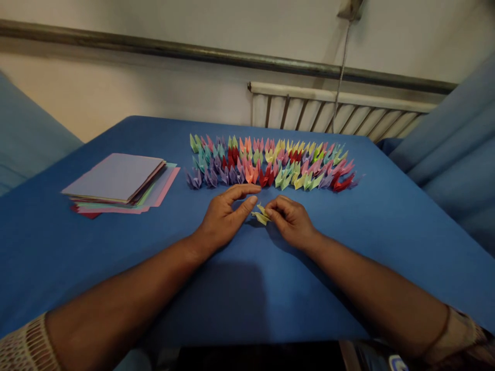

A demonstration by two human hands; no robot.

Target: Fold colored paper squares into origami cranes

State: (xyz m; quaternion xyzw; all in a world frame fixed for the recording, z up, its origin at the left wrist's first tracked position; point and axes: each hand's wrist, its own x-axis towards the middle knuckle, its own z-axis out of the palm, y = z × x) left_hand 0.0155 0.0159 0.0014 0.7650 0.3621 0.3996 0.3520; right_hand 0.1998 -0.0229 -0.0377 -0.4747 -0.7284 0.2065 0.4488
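A small pale yellow paper crane [261, 217] is just above the blue cloth, in front of the rows of finished cranes. My right hand [291, 219] pinches its right side between thumb and fingers. To the left of it, my left hand [229, 212] is open, its thumb and fingers stretched out and apart. The left thumb tip comes close to the crane; whether it touches, I cannot tell. Behind both hands stand several rows of folded paper cranes [266, 176] in red, pink, purple, green and yellow.
A stack of coloured square paper sheets [116, 178] lies on the left of the table, its lower sheets fanned out. The table [386, 221] has a blue cloth. Beyond it are a radiator [309, 111], a wall pipe [193, 54] and a hanging cord [342, 72]. Blue curtains [460, 139] flank both sides.
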